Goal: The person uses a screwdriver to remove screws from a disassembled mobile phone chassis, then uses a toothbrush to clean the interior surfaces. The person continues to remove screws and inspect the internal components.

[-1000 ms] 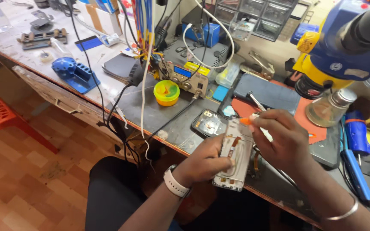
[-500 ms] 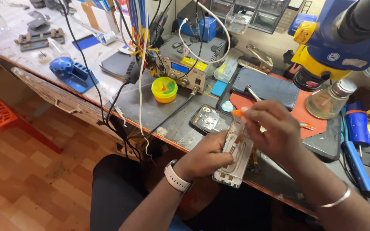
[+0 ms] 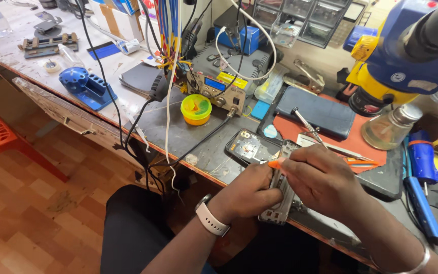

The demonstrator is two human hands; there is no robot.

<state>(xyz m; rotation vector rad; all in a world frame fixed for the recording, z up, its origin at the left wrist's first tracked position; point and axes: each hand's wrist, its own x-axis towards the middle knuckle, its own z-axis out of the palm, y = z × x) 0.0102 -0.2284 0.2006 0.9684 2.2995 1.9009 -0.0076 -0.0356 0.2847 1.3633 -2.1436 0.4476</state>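
My left hand (image 3: pixel 248 195), with a white watch on its wrist, grips an opened phone frame (image 3: pixel 280 200) upright at the bench's front edge. My right hand (image 3: pixel 323 177) curls over the top of the frame and holds a thin tool with an orange tip (image 3: pixel 275 164) against it. Much of the frame is hidden by both hands. A phone back cover (image 3: pixel 249 147) lies flat on the bench just behind my hands.
A yellow-green round tub (image 3: pixel 195 109) and a small power supply (image 3: pixel 219 86) stand behind. A dark case (image 3: pixel 315 111) lies on a red mat, with a glass bottle (image 3: pixel 391 129), a blue microscope (image 3: pixel 411 56), a blue tool holder (image 3: pixel 84 86) and hanging cables around.
My right hand has come down over the top of the phone frame, covering more of it. The view has drifted a little; my left hand keeps its grip.
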